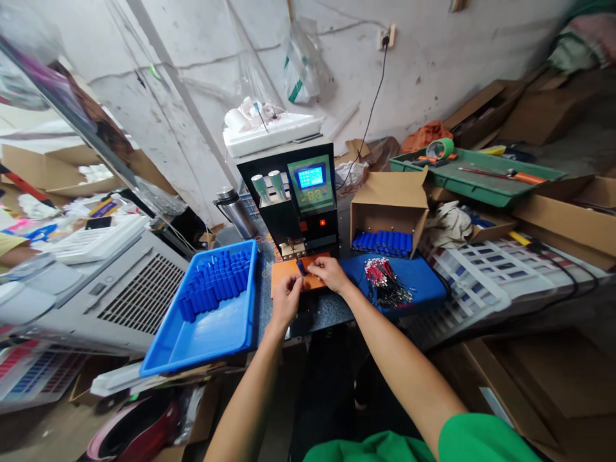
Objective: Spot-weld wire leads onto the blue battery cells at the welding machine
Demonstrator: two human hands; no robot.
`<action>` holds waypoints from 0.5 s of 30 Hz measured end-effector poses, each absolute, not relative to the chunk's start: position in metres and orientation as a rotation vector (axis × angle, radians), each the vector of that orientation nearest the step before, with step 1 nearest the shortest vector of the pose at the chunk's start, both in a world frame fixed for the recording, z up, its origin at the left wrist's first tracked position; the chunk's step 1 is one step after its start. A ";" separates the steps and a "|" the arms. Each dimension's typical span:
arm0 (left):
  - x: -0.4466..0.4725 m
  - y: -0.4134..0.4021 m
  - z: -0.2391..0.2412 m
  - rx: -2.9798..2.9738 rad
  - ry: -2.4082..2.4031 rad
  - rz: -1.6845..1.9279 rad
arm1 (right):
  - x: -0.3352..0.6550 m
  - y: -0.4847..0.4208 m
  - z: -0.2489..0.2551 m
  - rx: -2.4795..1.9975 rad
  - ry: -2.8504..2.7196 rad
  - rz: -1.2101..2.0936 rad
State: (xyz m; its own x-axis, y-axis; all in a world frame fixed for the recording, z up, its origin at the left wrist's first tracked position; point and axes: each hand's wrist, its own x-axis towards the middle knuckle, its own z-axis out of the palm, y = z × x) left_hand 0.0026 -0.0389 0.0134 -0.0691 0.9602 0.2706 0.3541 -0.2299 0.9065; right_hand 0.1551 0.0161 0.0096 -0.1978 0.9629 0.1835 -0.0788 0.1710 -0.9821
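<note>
Workroom tabletop [332,312], grey and speckled, hemmed in by goods on both sides. Nearest: green sleeve [486,439], two bare forearms reaching forward.

Left hand [287,298]: fingers curled in at the near end of a dark blue cell [301,265]. Right hand [328,271]: just beside the cell's right flank, fingers bent toward it. Hands near each other, cell between; too small to tell which grips and which only steadies. Cell on the orange plate [280,272], far end toward the two thin tips [291,245]; contact there unreadable.

On handling, my judgement: keep the cell low and square to the tips, as a round body could roll on a flat plate. Brace from both sides, light even pressure, wrists low. Fingertips well back from the tips.

Level with the hands: left, blue tray [224,330] with rows of blue cells [219,282]; right, blue pad [430,287] bearing a heap of red and black leads [385,282]. Handy placing, both within short reach.

Farther: black machine [276,221], screen [310,176] lit, worth a glance between pieces. Carton [389,186] of cells to its right, flask [237,210] left. Last, scuffed white wall [346,77].
</note>
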 end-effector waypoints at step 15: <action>0.003 -0.037 0.008 1.822 1.546 1.482 | 0.155 0.016 0.010 -0.915 -1.311 1.264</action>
State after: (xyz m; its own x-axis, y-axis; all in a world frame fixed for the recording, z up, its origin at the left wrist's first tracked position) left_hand 0.0030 -0.0374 0.0080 -0.1289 0.8641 0.4865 0.5230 -0.3576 0.7737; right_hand 0.1552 0.0159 0.0102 -0.1579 0.9726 0.1706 -0.1351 0.1499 -0.9794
